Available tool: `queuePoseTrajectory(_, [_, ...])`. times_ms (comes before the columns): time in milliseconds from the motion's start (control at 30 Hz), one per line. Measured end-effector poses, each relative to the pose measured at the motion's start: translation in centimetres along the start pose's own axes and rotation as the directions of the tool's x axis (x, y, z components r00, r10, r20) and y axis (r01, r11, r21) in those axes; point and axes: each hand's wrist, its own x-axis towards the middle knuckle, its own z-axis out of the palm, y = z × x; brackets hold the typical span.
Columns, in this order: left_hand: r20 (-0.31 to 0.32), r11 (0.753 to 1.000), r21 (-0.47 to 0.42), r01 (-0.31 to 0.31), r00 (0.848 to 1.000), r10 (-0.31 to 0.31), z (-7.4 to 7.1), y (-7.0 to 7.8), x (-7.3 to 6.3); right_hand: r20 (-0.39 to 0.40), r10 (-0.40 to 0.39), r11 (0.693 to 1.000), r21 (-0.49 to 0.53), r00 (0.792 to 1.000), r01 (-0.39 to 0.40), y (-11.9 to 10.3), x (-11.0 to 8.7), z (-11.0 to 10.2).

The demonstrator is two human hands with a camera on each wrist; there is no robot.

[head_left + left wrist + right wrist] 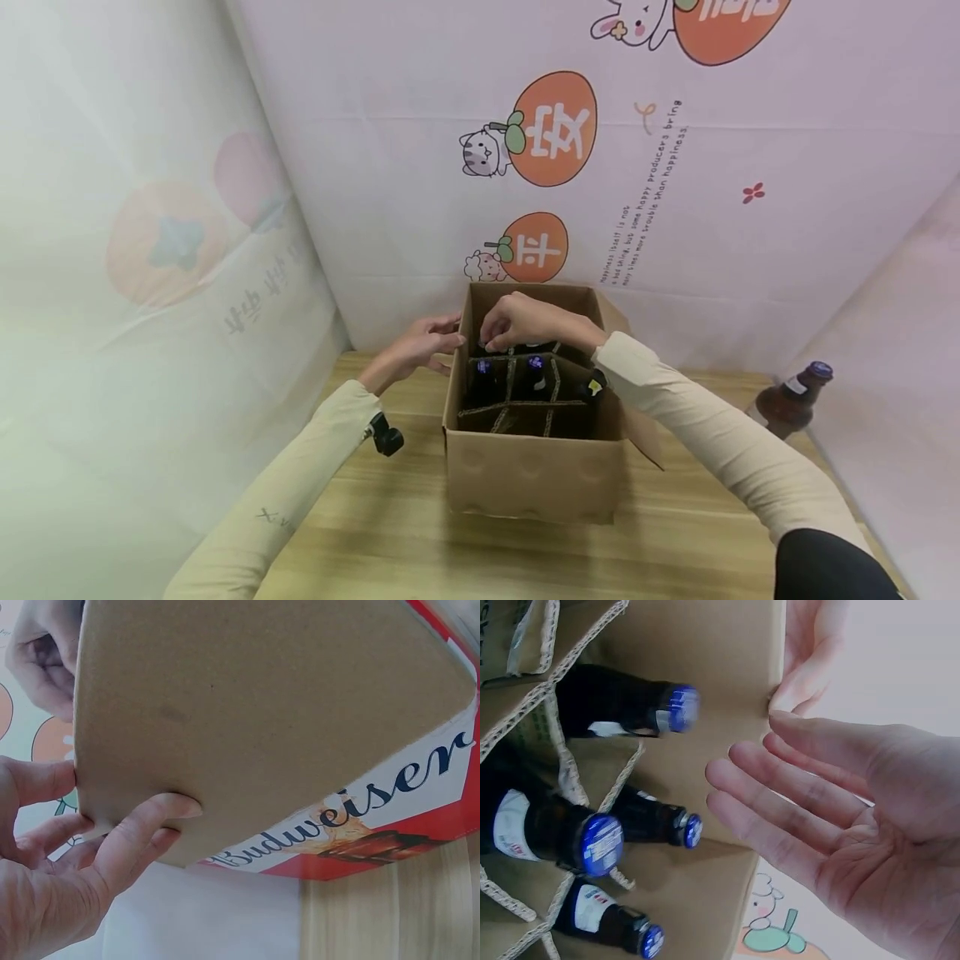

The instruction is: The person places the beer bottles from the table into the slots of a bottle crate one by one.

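A cardboard box with printed Budweiser lettering on its side stands open-topped. Inside, corrugated dividers separate dark beer bottles with blue caps. My left hand rests fingertips against the outside of the box's left wall, near its upper edge; in the left wrist view my fingers press the plain cardboard. My right hand reaches over the back-left compartments. In the right wrist view the right hand holds nothing; its fingers are loosely extended, apart from the bottle caps.
A brown beer bottle stands at the right, partly behind my right sleeve. A flap sticks out from the box's right side. Printed white sheets hang behind and beside the wooden table.
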Motion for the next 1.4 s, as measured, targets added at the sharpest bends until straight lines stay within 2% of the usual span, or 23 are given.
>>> queuePoseTrajectory(200, [0.010, 1.000, -0.001, -0.003, 1.000, 0.003, -0.2, -0.5, -0.1, 0.010, 0.018, 1.000, 0.013, 1.000, -0.018, 1.0, -1.5, 0.3])
queuePoseTrajectory(400, [0.005, 1.000, -0.006, -0.003, 1.000, 0.003, -0.2, -0.6, -0.3, -0.049, 0.011, 0.999, 0.046, 0.999, -0.008, 2.2, -3.4, -0.4])
queuePoseTrajectory(1000, [0.007, 1.000, 0.000, -0.004, 1.000, 0.004, 0.2, -0.3, -0.3, -0.158, 0.152, 0.975, 0.186, 0.976, -0.122, 4.5, -6.9, -1.2])
queuePoseTrajectory(1400, [0.007, 1.000, 0.009, -0.001, 1.000, 0.001, 0.1, -0.4, -0.1, -0.190, 0.171, 0.971, 0.197, 0.967, -0.133, 5.8, -9.2, -1.5])
